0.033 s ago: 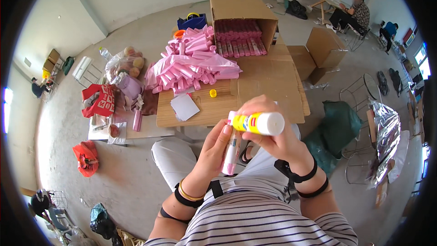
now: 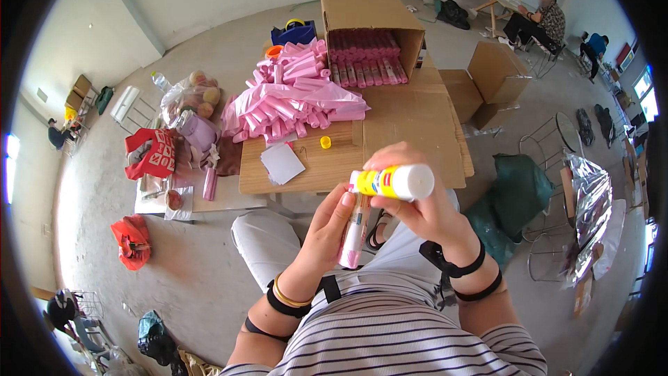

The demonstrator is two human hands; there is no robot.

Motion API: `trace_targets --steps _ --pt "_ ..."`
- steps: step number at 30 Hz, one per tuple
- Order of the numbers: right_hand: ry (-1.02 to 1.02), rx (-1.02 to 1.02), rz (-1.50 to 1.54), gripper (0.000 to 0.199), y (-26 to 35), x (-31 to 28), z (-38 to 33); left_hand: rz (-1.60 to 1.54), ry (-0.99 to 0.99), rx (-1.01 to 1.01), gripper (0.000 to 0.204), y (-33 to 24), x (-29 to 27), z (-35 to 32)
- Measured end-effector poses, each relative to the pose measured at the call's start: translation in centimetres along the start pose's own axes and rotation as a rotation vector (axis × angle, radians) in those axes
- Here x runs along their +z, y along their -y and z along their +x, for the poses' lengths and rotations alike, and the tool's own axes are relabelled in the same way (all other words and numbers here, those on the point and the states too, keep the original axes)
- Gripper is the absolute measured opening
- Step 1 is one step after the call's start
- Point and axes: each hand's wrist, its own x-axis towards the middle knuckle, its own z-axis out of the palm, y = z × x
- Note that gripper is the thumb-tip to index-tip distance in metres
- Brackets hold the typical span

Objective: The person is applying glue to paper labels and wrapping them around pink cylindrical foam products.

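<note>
My left hand (image 2: 321, 231) is closed around a pink tube (image 2: 355, 237) with a clear middle section, held slanting above my lap. In my right hand (image 2: 437, 217) is a yellow glue stick (image 2: 379, 183) with a white base, lying crosswise over the tube's upper end. The glue tip's contact with the tube is hidden by my fingers. On the wooden table (image 2: 327, 175) ahead, a small yellow cap (image 2: 325, 142) lies beside a stack of white paper sheets (image 2: 282, 163).
A heap of pink tubes (image 2: 299, 90) covers the table's far left, against a cardboard box (image 2: 372, 10) packed with similar tubes. On the left, a lower table bears a red bag (image 2: 151, 153) and a fruit bag (image 2: 191, 97). A green sack (image 2: 515, 191) stands right. People sit farther off.
My right hand and the glue stick have shifted very slightly away from me. The rest looks the same.
</note>
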Motion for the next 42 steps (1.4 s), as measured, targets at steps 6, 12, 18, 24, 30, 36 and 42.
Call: trace_targets --steps 6,12,18,24,30,36,42 --pt "-0.133 0.128 0.136 0.036 -0.1 -0.8 0.6 -0.073 0.050 -0.024 0.043 -0.4 -0.3 -0.1" --pt "-0.128 0.099 -0.034 0.035 -0.2 -0.6 0.9 -0.002 0.063 0.007 0.044 -0.3 -0.3 0.7" --pt "0.047 0.050 -0.041 0.029 -1.5 0.1 1.4 -0.076 -0.001 -0.068 0.052 0.2 -1.3 2.0" --pt "-0.415 0.356 -0.048 0.030 -13.1 1.8 0.5 -0.177 -0.006 -0.052 0.058 0.5 -3.9 3.1" --pt "-0.218 0.572 -0.289 0.040 -24.9 7.1 -4.9 -0.304 0.005 -0.129 0.050 1.1 -6.1 4.6" --pt "-0.027 0.709 -0.429 0.037 -29.0 10.8 -5.1 -0.399 -0.048 -0.165 0.052 1.3 -7.4 5.8" --pt "-0.031 0.694 -0.425 0.036 -29.9 12.2 -3.9 -0.465 -0.043 -0.144 0.050 1.8 -8.7 6.6"
